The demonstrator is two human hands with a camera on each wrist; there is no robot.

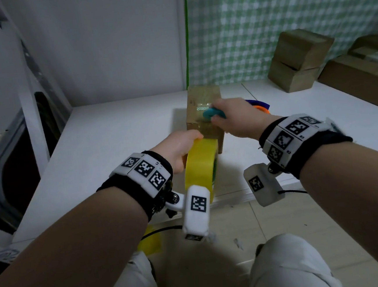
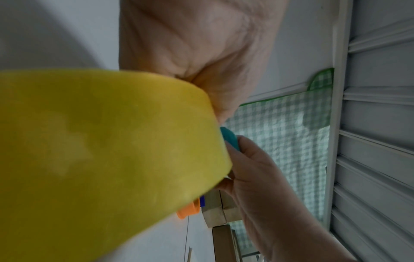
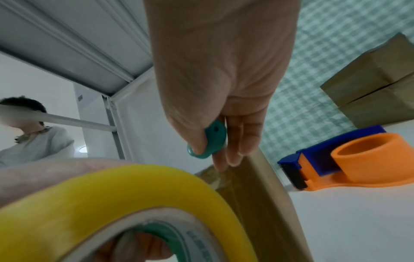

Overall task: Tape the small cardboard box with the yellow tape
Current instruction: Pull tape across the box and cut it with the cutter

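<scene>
The small cardboard box (image 1: pixel 204 110) stands on the white table (image 1: pixel 114 131), with glossy tape along its top and near face. My left hand (image 1: pixel 179 148) grips the yellow tape roll (image 1: pixel 201 167) just in front of the box, fingers through its core (image 3: pixel 143 248). The roll fills the left wrist view (image 2: pixel 100 159). My right hand (image 1: pixel 227 117) rests over the box top and pinches a small teal cutter (image 1: pixel 211 114) between thumb and fingers (image 3: pixel 207 141); its straight fingertips (image 3: pixel 233 159) touch the box's top edge (image 3: pixel 253 177).
An orange and blue tape dispenser (image 3: pixel 336 164) lies on the table right of the box, partly hidden behind my right hand in the head view (image 1: pixel 260 106). Stacked cardboard boxes (image 1: pixel 299 60) stand at the back right. Another person (image 3: pixel 33 138) is off to the left.
</scene>
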